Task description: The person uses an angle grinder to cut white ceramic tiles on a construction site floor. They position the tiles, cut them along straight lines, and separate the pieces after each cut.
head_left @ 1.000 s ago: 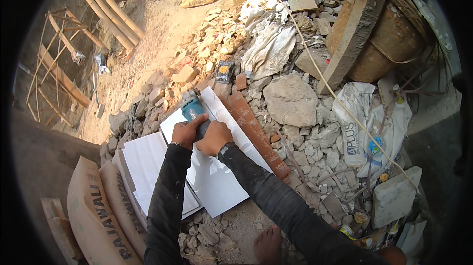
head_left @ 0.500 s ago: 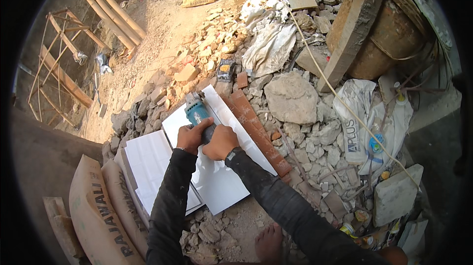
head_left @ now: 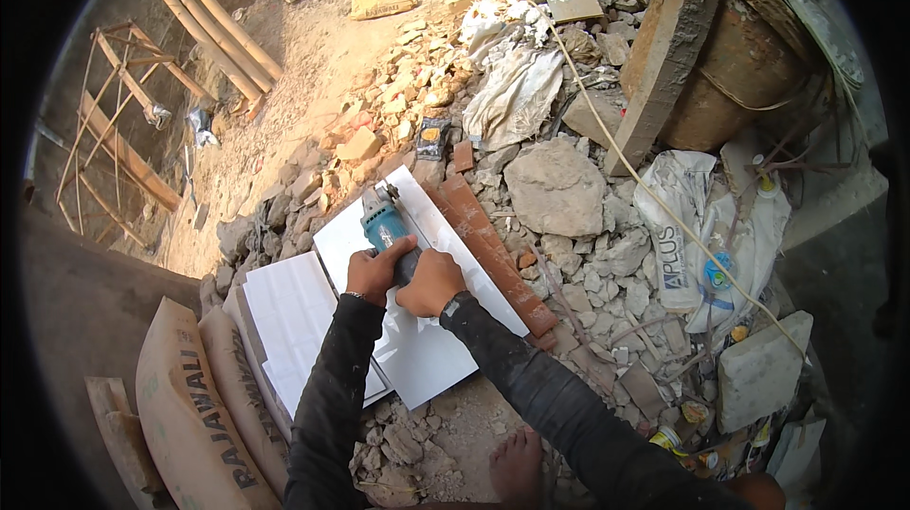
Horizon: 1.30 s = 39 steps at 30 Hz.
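Observation:
A teal angle grinder [head_left: 384, 223] lies tilted over a white tile [head_left: 431, 349], its metal head and disc at the far end. My left hand [head_left: 377, 273] wraps round the grinder's body. Just to its right, my right hand [head_left: 431, 281] grips the dark rear part of the handle. Fingers of both hands hide much of the tool, and I cannot tell whether the disc touches the tile. Beside it on the left rest more white tiles [head_left: 289, 306], stacked. Reddish-brown boards or tiles [head_left: 502, 268] lie along the right edge of the white tile.
Two brown paper sacks [head_left: 194, 396] stand at the lower left. Broken concrete chunks [head_left: 555, 186] and rubble spread to the right. A pale cable or rope [head_left: 630, 145] crosses the rubble. At the upper right, a wooden post [head_left: 664, 64] leans before a large rusty drum [head_left: 744, 74].
The grinder has turned slightly and its head has moved a little to the right over the tile. Both hands keep their grip and shift right with it.

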Tool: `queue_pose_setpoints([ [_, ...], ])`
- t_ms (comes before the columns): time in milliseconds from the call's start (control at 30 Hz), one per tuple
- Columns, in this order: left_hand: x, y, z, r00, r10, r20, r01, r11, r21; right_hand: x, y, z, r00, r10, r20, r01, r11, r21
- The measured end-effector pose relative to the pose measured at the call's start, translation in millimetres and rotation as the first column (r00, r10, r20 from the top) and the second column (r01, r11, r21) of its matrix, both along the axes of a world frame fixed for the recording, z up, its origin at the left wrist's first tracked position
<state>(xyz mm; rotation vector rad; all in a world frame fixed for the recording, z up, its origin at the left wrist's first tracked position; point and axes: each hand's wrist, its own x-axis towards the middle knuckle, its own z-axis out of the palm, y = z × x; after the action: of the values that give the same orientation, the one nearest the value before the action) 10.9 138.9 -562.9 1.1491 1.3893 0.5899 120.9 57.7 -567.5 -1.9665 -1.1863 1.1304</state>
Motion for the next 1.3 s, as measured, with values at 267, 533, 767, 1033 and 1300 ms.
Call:
queue_pose_setpoints([
  [267,-1.3,-4.5,-3.8,1.000,0.000,0.009,0.000,1.000,-0.013,1.4,-7.2,1.8,1.000,0.004,-0.013,-0.004,1.000,-0.020],
  [533,-2.9,-14.6,-10.4,1.000,-0.012,-0.001,0.012,1.000,-0.006,2.2,-21.2,1.1,1.000,0.013,-0.015,-0.013,1.000,-0.018],
  [767,-1.6,-30.9,-6.7,1.000,-0.008,0.003,0.008,1.000,0.003,-0.5,-35.5,0.1,0.998,-0.048,-0.031,0.048,0.999,0.003],
  [1033,-0.5,-44.6,-6.4,1.000,0.011,0.010,-0.011,1.000,-0.003,1.6,-46.7,1.6,0.999,-0.029,-0.038,0.028,0.999,-0.026],
  [1300,0.0,-56.7,-5.8,1.000,0.019,0.009,-0.018,1.000,-0.024,0.6,-57.4,-0.8,1.000,-0.021,-0.023,0.021,1.000,-0.020],
])
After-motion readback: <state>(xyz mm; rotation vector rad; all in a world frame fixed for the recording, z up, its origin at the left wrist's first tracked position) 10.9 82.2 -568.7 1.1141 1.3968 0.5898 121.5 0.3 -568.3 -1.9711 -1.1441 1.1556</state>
